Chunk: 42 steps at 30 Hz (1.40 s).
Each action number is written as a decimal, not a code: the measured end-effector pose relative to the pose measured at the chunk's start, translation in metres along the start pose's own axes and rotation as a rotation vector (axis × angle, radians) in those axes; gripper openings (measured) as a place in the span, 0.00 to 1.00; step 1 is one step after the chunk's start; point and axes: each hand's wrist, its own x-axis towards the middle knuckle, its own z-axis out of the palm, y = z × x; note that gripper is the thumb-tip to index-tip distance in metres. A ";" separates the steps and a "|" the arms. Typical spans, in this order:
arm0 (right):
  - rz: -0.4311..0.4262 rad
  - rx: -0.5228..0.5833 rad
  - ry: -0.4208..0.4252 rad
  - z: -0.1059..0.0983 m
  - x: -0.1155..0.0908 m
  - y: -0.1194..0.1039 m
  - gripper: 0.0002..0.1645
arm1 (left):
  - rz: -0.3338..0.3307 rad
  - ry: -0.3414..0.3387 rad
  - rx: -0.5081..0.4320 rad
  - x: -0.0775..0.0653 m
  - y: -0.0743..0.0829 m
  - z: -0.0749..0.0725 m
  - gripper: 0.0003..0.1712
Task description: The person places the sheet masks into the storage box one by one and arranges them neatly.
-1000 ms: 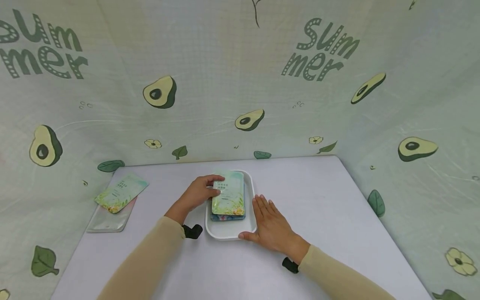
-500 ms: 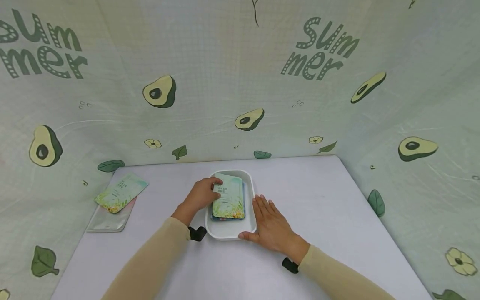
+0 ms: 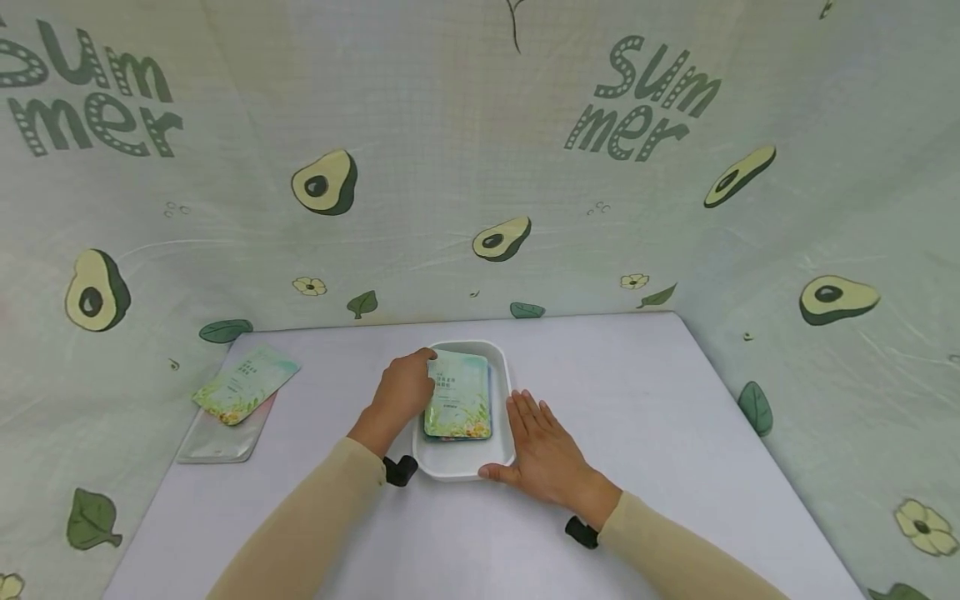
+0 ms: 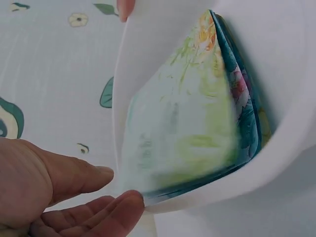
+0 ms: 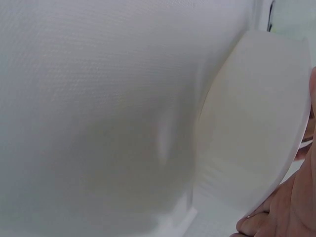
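Note:
In the head view, a white tray (image 3: 453,463) holds a small stack of flat packets. The top one, a pale green floral packet (image 3: 459,400), looks like a sheet mask pouch. A blue floral packet (image 4: 243,91) shows beneath it in the left wrist view. My left hand (image 3: 399,390) is at the tray's left side, its fingertips by the stack's corner; thumb and forefinger stand apart with nothing pinched between them. My right hand (image 3: 542,448) lies along the tray's right wall with straight fingers, thumb at the near corner.
On the white table (image 3: 615,400), another pale green floral packet (image 3: 247,385) lies at the left over a silvery packet (image 3: 217,437). A fabric curtain (image 3: 420,150) printed with avocados rises behind and at both sides.
The top packet has slid slightly toward the near side, covering more of the blue one. My left hand has drawn its fingers back to the stack's left edge. My right hand stays put.

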 end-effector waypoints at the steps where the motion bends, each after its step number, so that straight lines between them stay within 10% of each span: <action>1: 0.000 0.004 0.003 0.000 0.000 0.000 0.73 | 0.007 0.010 0.001 -0.001 0.001 -0.001 0.26; 11: -0.001 0.019 0.007 0.001 -0.001 0.000 0.73 | 0.098 0.112 -0.009 -0.008 -0.019 -0.001 0.21; 30: -0.017 0.017 0.022 0.002 -0.002 0.001 0.73 | 0.017 0.133 0.341 -0.025 -0.233 -0.070 0.43; 42: 0.000 0.003 -0.021 -0.002 -0.001 -0.001 0.73 | -0.135 -0.041 0.262 -0.040 -0.282 -0.080 0.63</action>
